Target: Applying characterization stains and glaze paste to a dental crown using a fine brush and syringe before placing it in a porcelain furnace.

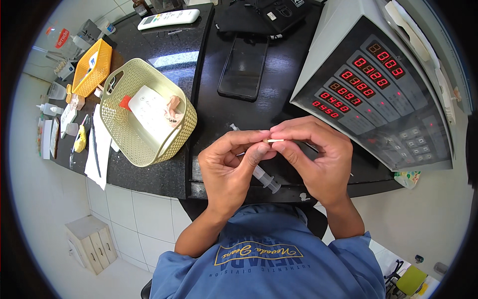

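Above the dark countertop, my left hand and my right hand meet at their fingertips. Both are closed in a pinch around a small, pale yellowish, narrow piece; its kind is too small to make out. A clear plastic syringe lies on the counter beneath my hands, its plunger end toward me and its middle hidden by my fingers. A grey instrument with red digital displays and a keypad stands close to my right hand.
Left of my hands sits a cream perforated basket holding papers. Beyond it are a yellow basket, a pen on white paper and small bottles. A black phone, a black bag and a white remote control lie farther back.
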A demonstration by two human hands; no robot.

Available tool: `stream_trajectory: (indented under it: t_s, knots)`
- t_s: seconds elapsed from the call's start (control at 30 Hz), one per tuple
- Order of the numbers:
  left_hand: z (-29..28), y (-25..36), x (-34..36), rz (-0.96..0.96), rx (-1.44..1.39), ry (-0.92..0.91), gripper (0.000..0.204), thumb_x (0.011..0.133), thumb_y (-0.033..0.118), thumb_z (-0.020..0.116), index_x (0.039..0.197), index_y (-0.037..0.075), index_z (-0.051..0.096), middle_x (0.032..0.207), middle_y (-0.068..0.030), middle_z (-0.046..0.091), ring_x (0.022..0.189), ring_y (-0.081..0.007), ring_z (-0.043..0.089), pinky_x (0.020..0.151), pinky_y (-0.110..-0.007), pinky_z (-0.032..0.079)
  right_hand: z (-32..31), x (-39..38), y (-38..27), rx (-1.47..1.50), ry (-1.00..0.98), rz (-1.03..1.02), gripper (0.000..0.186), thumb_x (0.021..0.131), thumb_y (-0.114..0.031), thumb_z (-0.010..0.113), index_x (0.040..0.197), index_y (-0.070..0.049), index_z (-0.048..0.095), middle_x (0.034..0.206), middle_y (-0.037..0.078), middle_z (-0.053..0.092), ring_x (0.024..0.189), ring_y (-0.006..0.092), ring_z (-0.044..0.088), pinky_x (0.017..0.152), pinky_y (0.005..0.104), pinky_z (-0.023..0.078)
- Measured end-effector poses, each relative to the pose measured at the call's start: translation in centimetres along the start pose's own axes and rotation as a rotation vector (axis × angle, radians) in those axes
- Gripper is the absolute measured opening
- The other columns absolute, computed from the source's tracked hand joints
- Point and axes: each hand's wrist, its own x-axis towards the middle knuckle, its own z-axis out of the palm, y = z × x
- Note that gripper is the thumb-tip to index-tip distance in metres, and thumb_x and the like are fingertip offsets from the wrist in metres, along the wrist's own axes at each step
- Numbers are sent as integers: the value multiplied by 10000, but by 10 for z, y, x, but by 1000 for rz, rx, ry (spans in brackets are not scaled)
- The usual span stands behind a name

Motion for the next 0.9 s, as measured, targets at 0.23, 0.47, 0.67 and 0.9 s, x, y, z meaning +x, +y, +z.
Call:
stream_trajectory:
  t_s: [0.23,0.47,0.67,0.9]
  knots:
    - [3,-4,2,-37,-126,5,146,878,-15,602,1011,-71,624,944,-169,661,855,-188,669,752,-281,582,4,1,-4,-146,45,-58,96,773,15,700,865,6,672,833,119,672,764,197,650,681,278,502]
    - [0,-2,2,-114,-193,2,170,907,46,585,1034,-61,623,952,-172,664,835,-188,678,747,-278,580,1,2,-2,-165,47,-135,106,779,14,692,882,4,668,808,99,672,702,170,665,611,251,519]
    - [1,-1,-2,-44,-158,-14,157,883,-3,597,1022,-71,619,975,-193,655,911,-237,669,793,-328,585,1,-4,-1,126,86,69,77,857,3,630,924,38,642,851,106,685,772,151,684,702,246,548]
    - [3,1,-5,-48,-198,-32,163,863,-41,605,1023,-71,601,988,-195,650,925,-244,666,812,-342,580,-1,-8,-2,187,95,116,88,867,-10,621,937,38,644,862,106,683,798,151,678,718,246,542]
